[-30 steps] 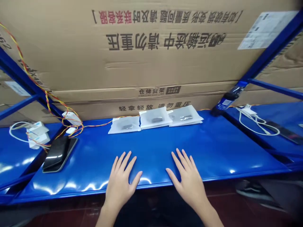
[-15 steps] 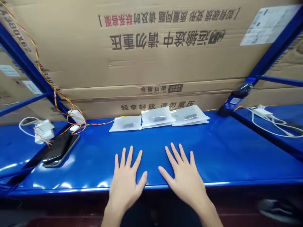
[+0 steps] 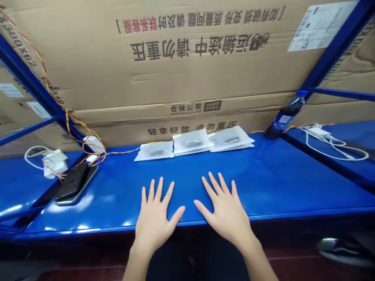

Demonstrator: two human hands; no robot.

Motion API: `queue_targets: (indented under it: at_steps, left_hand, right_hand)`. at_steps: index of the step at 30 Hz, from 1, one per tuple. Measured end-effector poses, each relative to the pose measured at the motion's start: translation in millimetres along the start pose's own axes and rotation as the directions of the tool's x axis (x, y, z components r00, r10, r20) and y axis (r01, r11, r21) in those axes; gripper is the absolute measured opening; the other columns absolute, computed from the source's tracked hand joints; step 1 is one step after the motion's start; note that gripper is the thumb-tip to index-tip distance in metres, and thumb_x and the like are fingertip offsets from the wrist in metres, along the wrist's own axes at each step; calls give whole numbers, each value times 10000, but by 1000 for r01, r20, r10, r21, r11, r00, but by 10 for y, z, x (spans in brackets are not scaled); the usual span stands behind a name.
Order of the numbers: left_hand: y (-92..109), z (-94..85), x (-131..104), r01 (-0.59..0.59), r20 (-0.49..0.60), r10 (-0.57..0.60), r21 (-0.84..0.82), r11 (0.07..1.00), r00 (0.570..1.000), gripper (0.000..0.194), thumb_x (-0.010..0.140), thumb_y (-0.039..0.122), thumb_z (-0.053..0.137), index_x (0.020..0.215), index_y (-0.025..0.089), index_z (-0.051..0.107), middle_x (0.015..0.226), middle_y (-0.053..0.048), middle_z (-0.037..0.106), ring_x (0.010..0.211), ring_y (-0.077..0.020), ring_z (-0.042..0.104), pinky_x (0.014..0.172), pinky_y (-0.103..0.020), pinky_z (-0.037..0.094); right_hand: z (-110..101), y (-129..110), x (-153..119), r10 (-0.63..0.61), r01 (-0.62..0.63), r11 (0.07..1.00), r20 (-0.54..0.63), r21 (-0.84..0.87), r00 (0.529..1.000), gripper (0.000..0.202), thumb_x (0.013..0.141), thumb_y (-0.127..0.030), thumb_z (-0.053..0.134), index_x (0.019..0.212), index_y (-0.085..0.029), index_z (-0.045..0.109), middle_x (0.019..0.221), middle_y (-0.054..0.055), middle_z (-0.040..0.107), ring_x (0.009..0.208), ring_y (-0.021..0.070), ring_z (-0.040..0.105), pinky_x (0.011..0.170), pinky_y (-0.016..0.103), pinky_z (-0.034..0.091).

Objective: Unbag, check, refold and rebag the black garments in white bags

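Though pouches (image 3: 183,143) look milky, dark contents (image 3: 195,143) show.

We have our left hand (image 3: 154,222) and right hand (image 3: 230,214) side by side at the front of the shelf (image 3: 293,187), a gap between them. Before them lies a row of bags (image 3: 193,141), with cardboard (image 3: 175,86) behind. On our left, an upper device (image 3: 72,181) rests on a lower device (image 3: 85,181) — a plug (image 3: 93,144) sits behind the pair, adapters (image 3: 55,163) farther left. On our right, past the bags, a bottle (image 3: 281,123) tilts beside the post (image 3: 332,52) — a cable (image 3: 320,133) lies beyond, on the next shelf (image 3: 357,136)
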State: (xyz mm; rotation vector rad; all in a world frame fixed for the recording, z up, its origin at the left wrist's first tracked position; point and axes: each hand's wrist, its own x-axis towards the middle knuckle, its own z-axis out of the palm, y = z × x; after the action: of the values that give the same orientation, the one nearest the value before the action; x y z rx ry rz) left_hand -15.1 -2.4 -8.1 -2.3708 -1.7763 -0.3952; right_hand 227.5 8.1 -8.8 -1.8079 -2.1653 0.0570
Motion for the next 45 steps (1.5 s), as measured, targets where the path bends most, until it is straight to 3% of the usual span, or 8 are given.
queue_targets:
  at_steps: [24, 45]
  left_hand:
    - [2, -17, -17, -4, -8, 4, -29, 1000, 1000, 752, 1034, 670, 507, 1687, 327, 361, 1767, -128, 296, 1629, -462, 244, 1250, -767, 267]
    - [-12, 21, -13, -11, -39, 10, -13, 1000, 999, 747, 1036, 675, 492, 1685, 327, 368, 1763, -122, 303, 1615, -466, 284, 1243, -755, 302]
  right_hand:
    - [33, 27, -11, -11, 11, 1000, -26, 7, 1000, 835, 1034, -757, 350, 1676, -226, 404, 1760, 96, 311, 1649, 415, 203, 1293, 729, 182]
    - [13, 22, -4, -24, 25, 999, -36, 26, 999, 833, 1044, -743, 342, 1676, -203, 403, 1760, 106, 297, 1653, 369, 212, 1315, 652, 210]
